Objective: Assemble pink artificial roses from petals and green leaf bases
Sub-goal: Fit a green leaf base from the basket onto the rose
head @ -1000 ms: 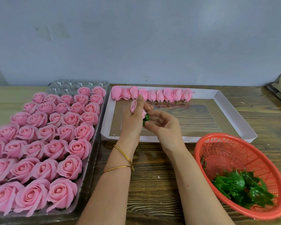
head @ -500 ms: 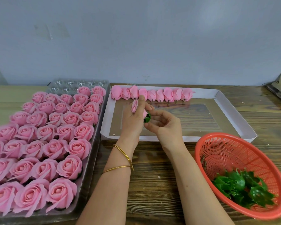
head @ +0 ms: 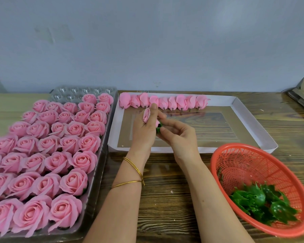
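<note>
Wooden tabletop (head: pixel 165 199), white cardboard tray (head: pixel 221 101): two hands joining one rose above it.
The left hand (head: pixel 143 131) has its grip curled round a pink rolled-petal rosebud (head: pixel 146 115), long axis roughly upright; the right hand (head: pixel 181 135), touching it, pinches a green plastic leaf base (head: pixel 158 128) at the bud's lower right end (fingers hide the join).

Craft workshop: rose-filled tray (head: pixel 68 92), wooden bench (head: pixel 165 199).
</note>
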### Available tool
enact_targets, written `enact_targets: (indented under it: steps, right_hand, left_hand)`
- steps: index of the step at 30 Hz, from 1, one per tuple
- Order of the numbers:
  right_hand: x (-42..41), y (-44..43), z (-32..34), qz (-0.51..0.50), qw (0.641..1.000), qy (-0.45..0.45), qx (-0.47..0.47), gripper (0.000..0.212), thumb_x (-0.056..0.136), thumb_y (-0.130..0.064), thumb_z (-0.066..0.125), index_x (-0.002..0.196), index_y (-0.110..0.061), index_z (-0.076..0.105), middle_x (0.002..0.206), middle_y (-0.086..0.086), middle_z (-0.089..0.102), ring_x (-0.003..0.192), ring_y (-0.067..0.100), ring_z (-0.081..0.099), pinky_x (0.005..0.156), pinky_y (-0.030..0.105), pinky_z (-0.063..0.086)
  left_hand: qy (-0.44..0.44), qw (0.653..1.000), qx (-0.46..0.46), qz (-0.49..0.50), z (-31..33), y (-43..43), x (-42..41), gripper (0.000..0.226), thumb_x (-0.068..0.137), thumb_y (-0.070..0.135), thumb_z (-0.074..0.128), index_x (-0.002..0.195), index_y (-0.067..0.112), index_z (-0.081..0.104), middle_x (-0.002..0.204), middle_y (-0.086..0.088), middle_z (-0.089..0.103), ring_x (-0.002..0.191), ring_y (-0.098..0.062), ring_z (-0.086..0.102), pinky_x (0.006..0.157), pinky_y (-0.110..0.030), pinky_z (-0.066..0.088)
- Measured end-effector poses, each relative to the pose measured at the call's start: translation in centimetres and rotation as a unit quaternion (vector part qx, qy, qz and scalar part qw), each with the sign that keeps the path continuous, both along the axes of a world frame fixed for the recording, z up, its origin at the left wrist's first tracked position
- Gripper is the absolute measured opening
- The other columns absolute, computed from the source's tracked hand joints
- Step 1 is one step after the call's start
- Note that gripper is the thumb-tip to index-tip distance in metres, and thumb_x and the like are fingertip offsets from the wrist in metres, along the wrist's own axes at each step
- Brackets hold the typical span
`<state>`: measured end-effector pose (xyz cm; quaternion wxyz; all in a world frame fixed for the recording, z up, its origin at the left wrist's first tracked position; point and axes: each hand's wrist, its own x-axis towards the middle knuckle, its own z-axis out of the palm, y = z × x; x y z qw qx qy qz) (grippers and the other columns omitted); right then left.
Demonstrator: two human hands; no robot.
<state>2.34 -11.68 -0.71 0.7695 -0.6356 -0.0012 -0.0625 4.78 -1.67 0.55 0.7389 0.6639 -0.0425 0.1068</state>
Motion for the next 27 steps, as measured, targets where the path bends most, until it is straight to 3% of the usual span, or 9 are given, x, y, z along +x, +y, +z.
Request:
enact_targets:
  steps: [6,10,16,22,27]
  right_hand:
    - [-0.12,0.07,0.19,0.0,1.0,0.004,-0.013,0.024,0.086,0.009,0.065,0.105,-0.005,0.069,0.091,0.008,0.075,0.089,0.017,0.073,0.083,0.026,0.058]
    - [-0.31,0.11,0.46,-0.005,0.999,0.001,-0.039,0.026,0.085,0.005,0.069,0.105,-0.01,0.071,0.084,-0.002,0.074,0.087,0.012,0.07,0.089,0.031,0.056]
    - [-0.32,0.08,0.39,-0.002,1.0,0.017,0.003,0.03,0.085,0.013,0.064,0.113,0.004,0.067,0.098,0.023,0.072,0.093,0.03,0.071,0.084,0.032,0.059]
    - [-0.46,0.21,0.65,0.008,0.998,0.038,0.058,0.026,0.09,0.016,0.055,0.105,-0.002,0.067,0.082,0.008,0.074,0.081,0.017,0.073,0.076,0.022,0.058]
    - [-0.43,0.29,0.58,0.009,0.997,0.047,0.062,0.026,0.091,0.015,0.054,0.109,0.002,0.066,0.089,0.014,0.073,0.085,0.021,0.073,0.08,0.027,0.059]
  left_hand:
    - [0.018,1.0,-0.007,0.0,0.04,-0.06,-0.03,0.044,0.087,0.062,0.044,0.064,0.031,0.064,0.082,-0.001,0.069,0.086,-0.014,0.065,0.078,-0.03,0.05]
    - [0.027,1.0,-0.01,-0.011,0.25,0.03,-0.22,0.043,0.088,0.062,0.044,0.064,0.032,0.065,0.078,0.007,0.067,0.079,-0.003,0.063,0.076,-0.026,0.047]
    - [0.016,1.0,-0.008,0.003,0.03,0.1,-0.15,0.043,0.093,0.057,0.043,0.064,0.033,0.064,0.081,0.001,0.069,0.081,-0.009,0.065,0.071,-0.024,0.049]
    - [0.014,1.0,-0.012,-0.005,0.0,0.14,-0.08,0.044,0.093,0.056,0.044,0.066,0.028,0.063,0.087,-0.006,0.069,0.083,-0.012,0.065,0.075,-0.026,0.051]
    - [0.022,1.0,-0.009,-0.001,0.34,0.17,-0.28,0.046,0.091,0.062,0.043,0.065,0.03,0.063,0.082,0.002,0.069,0.077,-0.004,0.065,0.06,-0.012,0.049]
